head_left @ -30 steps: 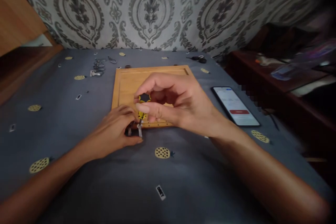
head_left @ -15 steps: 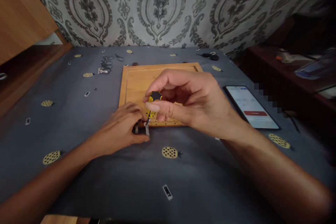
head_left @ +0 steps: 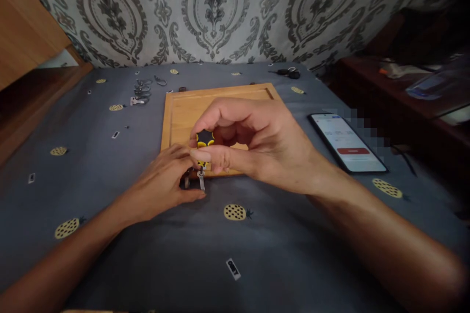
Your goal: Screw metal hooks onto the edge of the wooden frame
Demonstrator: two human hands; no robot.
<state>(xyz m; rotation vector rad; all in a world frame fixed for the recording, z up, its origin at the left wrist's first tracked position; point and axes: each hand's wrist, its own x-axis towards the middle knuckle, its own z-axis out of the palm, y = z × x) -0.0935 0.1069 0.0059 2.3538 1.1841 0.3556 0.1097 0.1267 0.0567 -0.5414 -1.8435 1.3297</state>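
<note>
My right hand (head_left: 253,149) is closed on the black and yellow handle of a screwdriver (head_left: 204,138), pinched between thumb and fingertips. It stands nearly upright, its lower end at a small metal clamp (head_left: 201,181); whether the tip sits in a screw is too small to tell. Just below and to the left, my left hand (head_left: 167,181) grips that clamp with thumb and fingers near the front edge of a wooden board (head_left: 169,107). Part of the clamp is hidden behind the fingers.
Several metal clamps (head_left: 141,89) lie at the back left of the blue cloth (head_left: 147,264). A tiny screw-like piece (head_left: 127,126) lies nearer. Black-handled scissors (head_left: 290,73) are at the back right. A lit phone (head_left: 347,144) rests right of the board.
The screwdriver has come down and straightened from a slant to nearly upright over the clamp. My left hand keeps its hold. The whole view has shifted slightly.
</note>
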